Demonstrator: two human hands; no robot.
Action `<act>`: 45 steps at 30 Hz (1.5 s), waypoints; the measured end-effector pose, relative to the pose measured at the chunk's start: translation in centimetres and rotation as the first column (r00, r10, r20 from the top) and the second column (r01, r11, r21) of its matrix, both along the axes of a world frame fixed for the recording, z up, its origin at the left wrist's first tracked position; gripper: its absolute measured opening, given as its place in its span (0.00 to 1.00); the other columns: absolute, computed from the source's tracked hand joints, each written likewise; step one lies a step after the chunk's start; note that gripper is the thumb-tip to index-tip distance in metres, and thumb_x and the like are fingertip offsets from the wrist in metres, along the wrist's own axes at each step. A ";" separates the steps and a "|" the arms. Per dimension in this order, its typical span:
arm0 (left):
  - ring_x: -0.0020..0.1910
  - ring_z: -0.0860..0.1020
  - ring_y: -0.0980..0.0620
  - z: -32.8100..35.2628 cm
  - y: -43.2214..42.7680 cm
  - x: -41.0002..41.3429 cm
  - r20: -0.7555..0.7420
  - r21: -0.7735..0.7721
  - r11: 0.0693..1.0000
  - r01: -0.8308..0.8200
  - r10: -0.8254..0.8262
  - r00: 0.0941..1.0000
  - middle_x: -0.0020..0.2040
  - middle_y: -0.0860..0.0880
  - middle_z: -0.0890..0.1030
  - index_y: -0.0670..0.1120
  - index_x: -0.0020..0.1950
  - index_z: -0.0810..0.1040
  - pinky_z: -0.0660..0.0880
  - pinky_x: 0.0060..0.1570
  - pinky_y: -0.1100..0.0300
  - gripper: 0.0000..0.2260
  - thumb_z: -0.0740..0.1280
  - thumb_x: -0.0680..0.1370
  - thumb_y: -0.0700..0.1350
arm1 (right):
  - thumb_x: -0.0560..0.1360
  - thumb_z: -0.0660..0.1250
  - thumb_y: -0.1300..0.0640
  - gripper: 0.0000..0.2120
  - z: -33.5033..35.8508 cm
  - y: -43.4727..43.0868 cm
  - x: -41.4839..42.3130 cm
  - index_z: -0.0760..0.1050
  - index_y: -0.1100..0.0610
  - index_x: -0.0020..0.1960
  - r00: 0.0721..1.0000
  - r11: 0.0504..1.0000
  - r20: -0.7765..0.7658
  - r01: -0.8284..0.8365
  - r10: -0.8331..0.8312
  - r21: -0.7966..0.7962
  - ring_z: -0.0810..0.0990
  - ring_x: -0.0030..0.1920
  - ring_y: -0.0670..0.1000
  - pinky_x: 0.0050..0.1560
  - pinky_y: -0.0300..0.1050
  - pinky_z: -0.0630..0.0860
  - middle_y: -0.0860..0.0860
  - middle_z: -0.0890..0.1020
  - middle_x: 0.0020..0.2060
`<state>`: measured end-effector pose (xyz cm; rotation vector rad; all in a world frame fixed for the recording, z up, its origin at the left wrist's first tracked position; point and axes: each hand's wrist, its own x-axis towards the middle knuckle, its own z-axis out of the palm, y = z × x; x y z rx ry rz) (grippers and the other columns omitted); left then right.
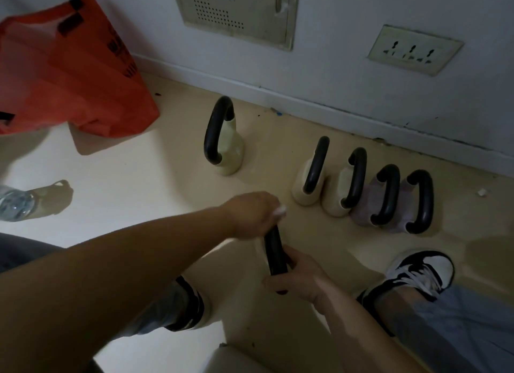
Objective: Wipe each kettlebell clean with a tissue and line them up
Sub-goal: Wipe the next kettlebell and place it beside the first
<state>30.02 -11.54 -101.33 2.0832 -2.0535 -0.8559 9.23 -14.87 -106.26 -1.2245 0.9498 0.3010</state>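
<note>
Because it likely weighs plenty, the black curved kettlebell handle [274, 254] sits gripped by the right hand [299, 279] while the left hand [251, 212], above, pinches a white tissue [280, 211].

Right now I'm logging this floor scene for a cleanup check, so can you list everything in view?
Kettlebells in a row: four, two cream and two lilac, black handles, near the wall.
Lone kettlebell: one, cream, left of the row.
Held kettlebell: one, only its black handle shows, in front.
Tissue: one, white, in the left hand.
Bag: one, orange, upper left.
Water bottle: one, clear, left edge.
Wall socket: one, cream, on the wall.
Wall panel: one, cream, above.
Left hand: on the handle's top.
Right hand: gripping the handle lower.
Shoes: two, black and white.
</note>
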 end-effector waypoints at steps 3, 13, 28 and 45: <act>0.55 0.77 0.43 -1.6 -1.4 -1.1 -0.032 0.096 0.902 -0.420 0.425 0.905 0.51 0.47 0.76 0.43 0.57 0.76 0.72 0.57 0.52 0.20 0.51 0.85 0.56 | 0.52 0.86 0.43 0.60 -0.8 0.0 -0.2 0.65 0.49 0.80 1.000 1.000 -0.003 0.015 -0.015 0.004 0.77 0.69 0.50 0.62 0.47 0.81 0.48 0.76 0.73; 0.47 0.75 0.48 -0.8 1.8 -4.2 0.044 -0.127 0.986 0.113 -0.108 0.993 0.43 0.49 0.80 0.49 0.44 0.77 0.69 0.60 0.53 0.15 0.55 0.83 0.52 | 0.59 0.85 0.67 0.38 -0.7 -0.5 -0.1 0.78 0.60 0.68 0.993 0.958 0.028 0.105 -0.116 0.267 0.85 0.55 0.52 0.45 0.41 0.84 0.56 0.84 0.61; 0.51 0.81 0.47 2.0 6.0 -13.4 -0.487 0.744 0.116 -0.658 0.768 -0.417 0.47 0.47 0.86 0.49 0.47 0.83 0.73 0.50 0.56 0.22 0.52 0.86 0.54 | 0.69 0.73 0.39 0.31 0.7 -0.7 -1.4 0.81 0.59 0.63 0.926 0.834 0.008 0.337 -0.378 0.436 0.80 0.59 0.59 0.58 0.52 0.72 0.61 0.81 0.54; 0.40 0.73 0.64 3.8 7.3 -16.5 -0.489 0.704 -0.010 -0.710 0.718 -0.495 0.41 0.58 0.74 0.54 0.59 0.70 0.69 0.39 0.66 0.10 0.51 0.87 0.52 | 0.71 0.68 0.27 0.26 2.7 0.0 1.3 0.88 0.48 0.50 0.992 0.995 -0.083 0.096 -0.098 -0.023 0.86 0.53 0.49 0.62 0.52 0.81 0.46 0.89 0.46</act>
